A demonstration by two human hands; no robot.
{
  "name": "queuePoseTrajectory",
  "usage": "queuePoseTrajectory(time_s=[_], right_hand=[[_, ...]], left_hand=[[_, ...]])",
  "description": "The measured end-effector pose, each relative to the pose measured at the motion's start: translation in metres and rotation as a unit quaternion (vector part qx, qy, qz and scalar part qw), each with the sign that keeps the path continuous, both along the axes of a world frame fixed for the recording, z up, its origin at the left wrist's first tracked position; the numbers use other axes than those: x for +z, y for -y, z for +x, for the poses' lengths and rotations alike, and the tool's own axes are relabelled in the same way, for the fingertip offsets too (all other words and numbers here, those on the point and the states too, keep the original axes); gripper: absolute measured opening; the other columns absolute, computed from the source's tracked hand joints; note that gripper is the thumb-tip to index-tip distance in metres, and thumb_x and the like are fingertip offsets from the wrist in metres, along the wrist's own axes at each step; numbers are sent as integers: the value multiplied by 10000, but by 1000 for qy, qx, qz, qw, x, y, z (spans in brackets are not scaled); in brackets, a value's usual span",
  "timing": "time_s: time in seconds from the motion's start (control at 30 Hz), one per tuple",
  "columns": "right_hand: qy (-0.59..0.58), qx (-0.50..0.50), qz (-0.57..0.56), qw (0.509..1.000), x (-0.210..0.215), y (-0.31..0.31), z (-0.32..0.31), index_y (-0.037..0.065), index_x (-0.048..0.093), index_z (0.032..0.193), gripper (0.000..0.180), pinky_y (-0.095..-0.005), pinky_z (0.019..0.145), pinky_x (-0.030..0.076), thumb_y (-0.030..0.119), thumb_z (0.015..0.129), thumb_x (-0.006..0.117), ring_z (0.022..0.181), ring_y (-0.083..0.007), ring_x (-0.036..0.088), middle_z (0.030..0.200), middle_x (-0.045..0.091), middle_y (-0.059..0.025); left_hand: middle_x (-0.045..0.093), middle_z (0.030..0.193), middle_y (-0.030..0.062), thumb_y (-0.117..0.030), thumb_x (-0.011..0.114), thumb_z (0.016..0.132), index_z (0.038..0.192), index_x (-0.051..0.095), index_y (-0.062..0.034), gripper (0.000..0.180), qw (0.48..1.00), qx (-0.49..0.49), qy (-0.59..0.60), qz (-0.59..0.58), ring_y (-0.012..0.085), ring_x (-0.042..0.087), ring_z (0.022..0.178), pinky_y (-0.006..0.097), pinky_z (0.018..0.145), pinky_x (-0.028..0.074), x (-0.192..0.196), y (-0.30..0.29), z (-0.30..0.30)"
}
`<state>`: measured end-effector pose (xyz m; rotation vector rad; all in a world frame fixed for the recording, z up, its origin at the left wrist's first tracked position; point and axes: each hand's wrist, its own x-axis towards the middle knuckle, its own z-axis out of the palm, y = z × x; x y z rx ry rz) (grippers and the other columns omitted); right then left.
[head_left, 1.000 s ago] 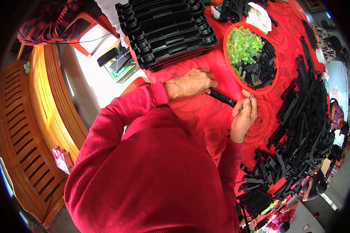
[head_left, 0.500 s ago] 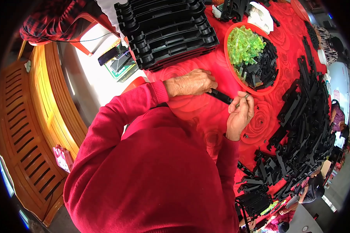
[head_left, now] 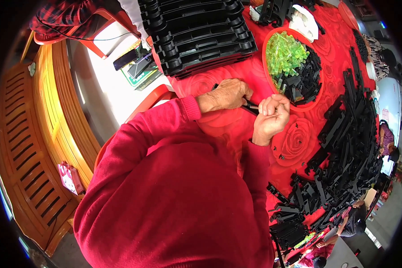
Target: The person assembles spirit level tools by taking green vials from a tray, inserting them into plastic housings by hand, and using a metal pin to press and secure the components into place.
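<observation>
My left hand (head_left: 230, 94) is curled down over a slim black part (head_left: 251, 109), clamped on it, and that part lies low above the rose-patterned red tablecloth (head_left: 295, 140) in front of me. Most of it is buried under my own fingers. My right hand (head_left: 271, 118), just beside at four o'clock from the left, is closed on a thin piece (head_left: 253, 106) with a pale glint; the rest is swallowed by my fingers, and I cannot tell whether they touch the black part too. Measured from my hands, the green-printed box (head_left: 140, 80) at ten o'clock carries lettering too small for me to read, and a dark phone-like slab (head_left: 126, 59) lies near it. The pink bag (head_left: 70, 177) at eight o'clock bears a white printed figure. At eleven o'clock the stack of black frames (head_left: 201, 38) is cut off by the upper edge. At half past one sits the red bowl (head_left: 303, 108), with clear green pieces (head_left: 286, 53) and small black pieces (head_left: 306, 80). The black heap (head_left: 348, 134) at three to four o'clock is too tangled to separate.
</observation>
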<state>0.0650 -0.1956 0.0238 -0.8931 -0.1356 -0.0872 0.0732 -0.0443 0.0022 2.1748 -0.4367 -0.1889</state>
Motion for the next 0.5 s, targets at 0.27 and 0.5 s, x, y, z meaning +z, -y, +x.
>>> queuePoseTrajectory(time_s=[0.27,0.5], right_hand=[[53,-20,-57,997,-5,-10,4,-46,533,877,193,-225,408,263,55,855,370,416,-75,254,514,283,26],[27,-32,-150,988,-3,-12,4,-76,545,875,189,-219,386,223,7,849,377,407,-53,225,504,275,36]], left_hand=[[636,754,85,-86,716,656,763,640,-81,131,1000,10,-3,-13,290,621,766,406,655,479,-3,1,-2],[635,739,69,-84,719,651,750,634,-87,131,1000,14,2,-7,283,618,766,401,664,480,-4,2,-3]])
